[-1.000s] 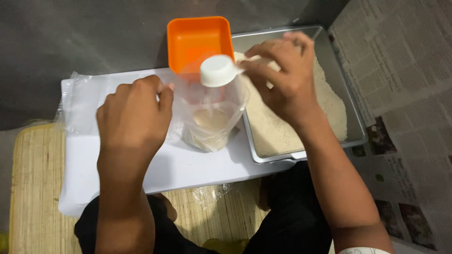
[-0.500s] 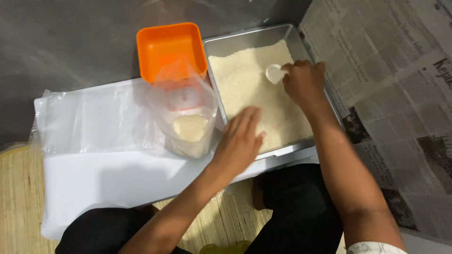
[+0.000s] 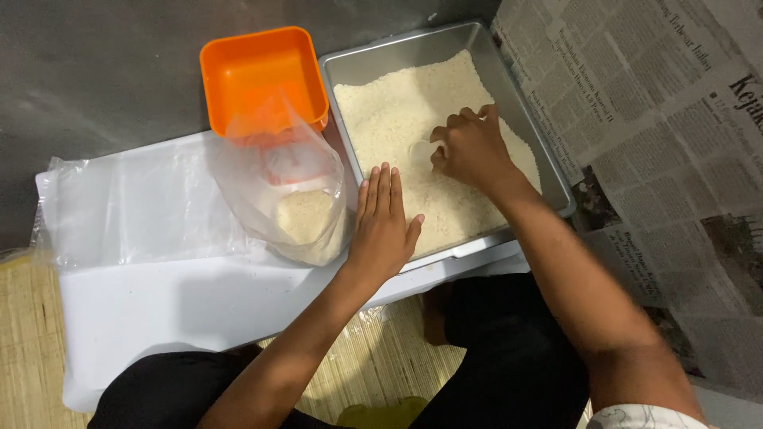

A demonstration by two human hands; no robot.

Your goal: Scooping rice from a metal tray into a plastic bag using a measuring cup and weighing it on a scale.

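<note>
Fingers [image 3: 461, 125] of right hand [image 3: 474, 151] curl around small cup [image 3: 419, 151] in rice [image 3: 397, 111].

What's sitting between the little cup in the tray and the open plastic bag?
Only the left hand, lying flat over the tray's near-left edge beside the plastic bag. The right hand holds the small cup in the white grain. Nothing else visible lies between.
</note>
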